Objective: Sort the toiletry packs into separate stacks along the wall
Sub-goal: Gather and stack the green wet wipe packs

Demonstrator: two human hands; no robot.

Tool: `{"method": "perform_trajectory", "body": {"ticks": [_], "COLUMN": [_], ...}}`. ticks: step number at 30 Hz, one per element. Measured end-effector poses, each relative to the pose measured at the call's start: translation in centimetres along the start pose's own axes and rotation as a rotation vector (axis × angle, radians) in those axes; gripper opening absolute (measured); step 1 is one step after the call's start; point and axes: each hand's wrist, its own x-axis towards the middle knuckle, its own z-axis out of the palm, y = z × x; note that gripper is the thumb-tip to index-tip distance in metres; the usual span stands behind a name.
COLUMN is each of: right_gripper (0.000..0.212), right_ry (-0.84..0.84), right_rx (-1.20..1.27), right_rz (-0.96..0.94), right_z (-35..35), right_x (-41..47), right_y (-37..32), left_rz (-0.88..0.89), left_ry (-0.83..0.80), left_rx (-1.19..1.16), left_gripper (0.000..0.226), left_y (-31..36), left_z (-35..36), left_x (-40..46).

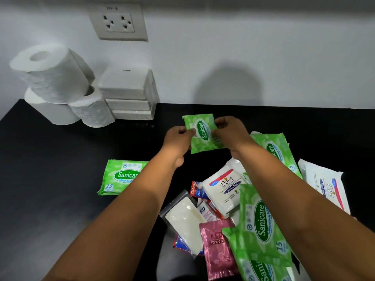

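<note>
Both hands hold one green Sanicare wipes pack (pixel 203 132) above the black counter, a short way in front of the wall. My left hand (pixel 178 141) pinches its left edge and my right hand (pixel 231 132) pinches its right edge. Another green Sanicare pack (pixel 119 176) lies flat on the counter to the left, partly under my left forearm. A mixed pile lies at the lower right: more green Sanicare packs (pixel 261 226), a white Dove pack (pixel 225 189), a second Dove pack (pixel 326 187), a pink sachet (pixel 217 246) and a clear-wrapped white pack (pixel 182 220).
Three toilet rolls (pixel 52 78) are piled at the back left against the white wall. Beside them stands a stack of white tissue packs (pixel 127 92). A double wall socket (pixel 118 22) sits above. Bare black counter (pixel 50 159) stretches at the left.
</note>
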Motion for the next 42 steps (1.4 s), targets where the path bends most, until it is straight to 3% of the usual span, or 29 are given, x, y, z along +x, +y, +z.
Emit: {"method": "perform_trajectory", "body": {"ticks": [2,7,14,17,22,24,28,33,36,39,42], "right_gripper": [0.029,0.052,0.022,0.028,0.029,0.025,0.027,0.033,0.037,0.04,0.043], "right_ry": [-0.015,0.008,-0.434,-0.395,-0.143,-0.088,0.01,0.111,0.11,0.142,0.098], "right_rx": [0.058,0.066,0.054,0.109,0.251,0.261,0.111,-0.188,-0.359,-0.471,-0.549], "right_rz": [0.007,-0.054,-0.078,-0.074,-0.021,0.017,-0.006,-0.082,-0.125,-0.263,-0.43], "right_z": [0.7,1.7,4.7,6.8,11.0,12.7,15.3,15.8,16.0,15.8,15.4], "right_x": [0.0,-1.3,-6.1,-7.4,-9.8,-10.8,-12.7,-13.5,-13.5,-13.8,-14.1], "right_y": [0.1,-1.5,-4.4,-4.6,-4.1,-3.2,-1.6,-0.7,-0.3,0.2,0.2], "left_rz": [0.016,0.066,0.013,0.015,0.003,0.023,0.121,0.245,0.337,0.593,0.725], "left_ry": [-0.06,-0.256,-0.399,-0.348,-0.239,-0.172,-0.04,0.012,0.055,0.101,0.043], "left_rx": [-0.018,0.047,0.092,0.031,-0.174,-0.153,-0.055,0.128,0.425,0.766,0.937], "left_gripper": [0.011,0.017,0.027,0.029,0.037,0.04,0.042,0.033,0.025,0.021,0.027], "left_y": [0.6,2.2,3.7,4.2,3.8,3.0,1.4,-0.3,-1.1,-1.2,-1.0], "left_z": [-1.5,-6.6,-14.0,-16.3,-20.6,-21.9,-22.9,-22.8,-23.0,-23.1,-22.3], "left_x": [-0.7,-3.7,-5.9,-6.6,-7.3,-7.6,-7.7,-7.4,-7.2,-7.7,-9.1]}}
